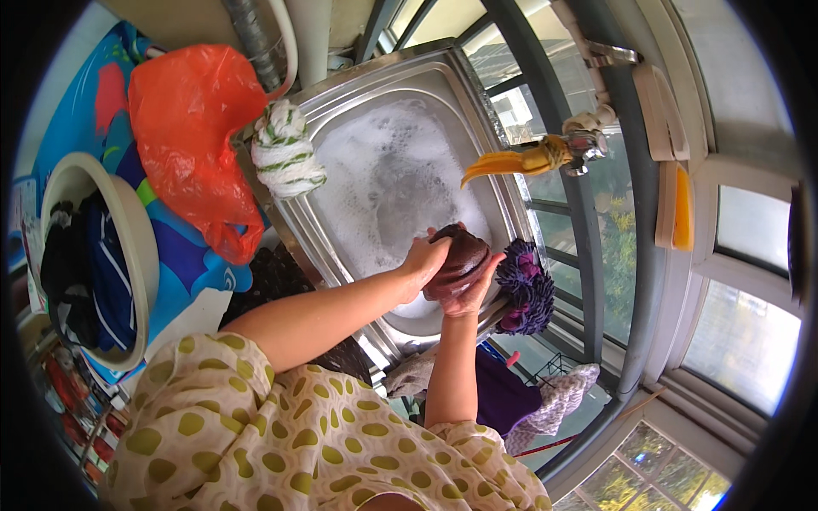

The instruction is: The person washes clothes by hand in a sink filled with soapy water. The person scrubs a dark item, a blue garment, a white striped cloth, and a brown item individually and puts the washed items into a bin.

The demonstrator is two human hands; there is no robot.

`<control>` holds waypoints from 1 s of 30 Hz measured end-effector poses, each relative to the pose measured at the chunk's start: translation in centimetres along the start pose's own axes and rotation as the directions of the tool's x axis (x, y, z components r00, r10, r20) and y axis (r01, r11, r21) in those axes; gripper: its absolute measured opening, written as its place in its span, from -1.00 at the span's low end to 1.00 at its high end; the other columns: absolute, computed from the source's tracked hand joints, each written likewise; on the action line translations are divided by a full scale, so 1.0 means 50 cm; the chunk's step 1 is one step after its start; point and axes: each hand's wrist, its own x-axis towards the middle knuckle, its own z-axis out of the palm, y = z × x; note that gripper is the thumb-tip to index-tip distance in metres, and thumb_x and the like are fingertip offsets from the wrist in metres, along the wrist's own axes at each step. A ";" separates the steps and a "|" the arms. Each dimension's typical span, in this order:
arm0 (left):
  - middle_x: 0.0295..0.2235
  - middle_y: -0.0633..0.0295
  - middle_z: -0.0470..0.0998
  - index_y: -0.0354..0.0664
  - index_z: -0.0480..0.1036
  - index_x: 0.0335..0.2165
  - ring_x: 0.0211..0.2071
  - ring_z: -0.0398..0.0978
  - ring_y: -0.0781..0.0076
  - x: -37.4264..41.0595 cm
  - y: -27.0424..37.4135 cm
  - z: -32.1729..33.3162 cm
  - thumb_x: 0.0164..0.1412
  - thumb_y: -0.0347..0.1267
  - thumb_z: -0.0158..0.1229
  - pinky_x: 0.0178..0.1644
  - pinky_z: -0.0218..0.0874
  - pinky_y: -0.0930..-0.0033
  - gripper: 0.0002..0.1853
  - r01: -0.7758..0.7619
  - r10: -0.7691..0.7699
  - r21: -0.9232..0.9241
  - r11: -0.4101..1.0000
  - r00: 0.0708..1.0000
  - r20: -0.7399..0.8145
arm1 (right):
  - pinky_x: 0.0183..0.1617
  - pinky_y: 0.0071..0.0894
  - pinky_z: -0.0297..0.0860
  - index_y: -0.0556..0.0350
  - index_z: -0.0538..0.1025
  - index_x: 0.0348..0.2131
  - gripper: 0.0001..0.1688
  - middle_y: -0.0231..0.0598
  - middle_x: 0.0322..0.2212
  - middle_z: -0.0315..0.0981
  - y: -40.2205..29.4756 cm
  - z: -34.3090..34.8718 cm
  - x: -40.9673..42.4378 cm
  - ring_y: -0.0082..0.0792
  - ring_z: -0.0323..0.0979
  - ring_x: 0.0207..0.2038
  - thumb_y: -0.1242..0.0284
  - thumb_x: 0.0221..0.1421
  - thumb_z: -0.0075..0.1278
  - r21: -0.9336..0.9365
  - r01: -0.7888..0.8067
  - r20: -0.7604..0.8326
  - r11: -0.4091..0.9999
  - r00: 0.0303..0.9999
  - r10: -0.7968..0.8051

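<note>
Bunched between my two hands is a wet, dark maroon cloth (461,262), held over the near right part of a stainless steel sink (300,220). My left hand (425,265) presses it from the left, thumb on top. From below and the right, my right hand (476,287) cups it, fingers curled up its side. White suds cover much of the soapy water (409,191) under and beyond the cloth. Whatever lies beneath the suds is hidden.
A twisted white-and-green cloth (287,153) rests on the sink's left rim. Left of it are a red plastic bag (192,140) and a basin (150,255) of dark clothes. A yellow cloth hangs from the tap (581,144). A purple chenille mitt (525,287) lies on the right rim.
</note>
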 end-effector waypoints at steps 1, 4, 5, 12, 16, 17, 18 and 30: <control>-0.07 0.22 0.44 -0.14 0.35 0.01 -0.04 0.37 0.42 -0.003 0.004 -0.004 0.22 -0.15 -0.13 0.04 0.18 0.35 -0.54 0.027 -0.027 0.012 1.000 0.998 0.053 | 0.15 -0.14 0.23 0.09 0.26 0.09 -0.22 -0.06 0.00 0.33 -0.004 -0.005 -0.001 -0.16 0.31 0.05 -0.08 0.09 -0.12 -0.069 0.046 -0.072 0.997 0.996 -0.051; 0.03 0.20 0.36 -0.06 0.28 0.07 0.06 0.30 0.29 -0.007 0.014 -0.020 0.22 -0.05 -0.16 0.15 0.06 0.16 -0.47 0.101 -0.107 0.098 0.990 0.992 0.062 | 0.10 -0.16 0.28 0.12 0.37 -0.10 -0.56 -0.02 -0.08 0.38 -0.020 -0.005 0.005 -0.15 0.36 -0.04 0.36 0.00 0.02 -0.094 0.059 -0.294 0.994 0.952 -0.084; 0.06 0.19 0.33 -0.02 0.27 0.08 0.09 0.27 0.24 -0.010 0.018 -0.025 0.22 -0.01 -0.17 0.17 0.00 0.06 -0.45 0.105 -0.110 0.095 0.990 0.993 0.045 | 0.10 -0.16 0.28 0.12 0.38 -0.14 -0.59 -0.03 -0.10 0.39 -0.023 0.002 0.009 -0.14 0.37 -0.05 0.37 -0.02 0.03 -0.213 0.122 -0.242 0.969 0.955 -0.173; 0.04 0.13 0.34 0.01 0.31 0.02 0.06 0.32 0.12 -0.031 0.053 -0.056 0.08 0.27 -0.07 0.12 0.09 -0.18 -0.27 0.339 -0.070 -0.421 0.842 0.840 0.538 | 0.12 -0.17 0.19 0.14 0.36 -0.36 -0.69 -0.05 -0.18 0.43 -0.018 0.089 0.010 -0.19 0.36 -0.07 0.60 -0.17 0.14 -0.862 0.430 0.282 0.269 0.848 -0.449; -0.33 0.20 0.53 -0.15 0.49 -0.37 -0.28 0.50 0.28 -0.002 0.032 -0.034 0.06 -0.01 0.15 -0.10 0.36 0.15 -0.59 0.259 -0.060 -0.534 0.805 0.931 0.360 | 0.00 -0.31 0.25 0.12 0.36 -0.39 -0.73 -0.16 -0.27 0.44 -0.001 0.107 0.000 -0.34 0.36 -0.20 0.51 -0.11 0.14 -0.789 0.358 0.095 0.500 0.874 -0.477; -0.49 0.26 0.51 -0.15 0.48 -0.50 -0.40 0.50 0.37 0.008 0.021 -0.018 0.04 -0.17 0.17 -0.25 0.39 0.27 -0.74 0.136 -0.114 -0.535 0.834 0.991 0.073 | -0.05 -0.34 0.26 0.11 0.36 -0.39 -0.74 -0.20 -0.30 0.44 0.002 0.104 0.002 -0.37 0.35 -0.24 0.47 -0.09 0.14 -0.720 0.341 -0.002 0.605 0.870 -0.493; -0.51 0.25 0.50 -0.17 0.47 -0.50 -0.44 0.49 0.39 0.014 0.008 -0.010 -0.04 -0.22 0.21 -0.32 0.37 0.28 -0.76 0.021 -0.059 -0.531 0.847 0.997 -0.056 | -0.12 -0.37 0.30 0.08 0.36 -0.39 -0.76 -0.25 -0.35 0.43 0.007 0.100 0.005 -0.41 0.35 -0.31 0.38 -0.02 0.10 -0.688 0.347 -0.033 0.637 0.862 -0.506; -0.43 0.11 0.39 -0.19 0.41 -0.46 -0.38 0.42 0.11 -0.007 -0.029 0.031 -0.23 -0.34 0.30 -0.31 0.26 0.19 -0.71 -0.543 0.768 0.550 0.635 0.521 -0.372 | -0.05 -0.22 0.37 0.21 0.49 -0.29 -0.60 -0.15 -0.28 0.49 -0.001 0.034 0.007 -0.21 0.44 -0.20 0.23 0.02 -0.03 -0.265 0.094 -0.383 0.960 0.903 -0.195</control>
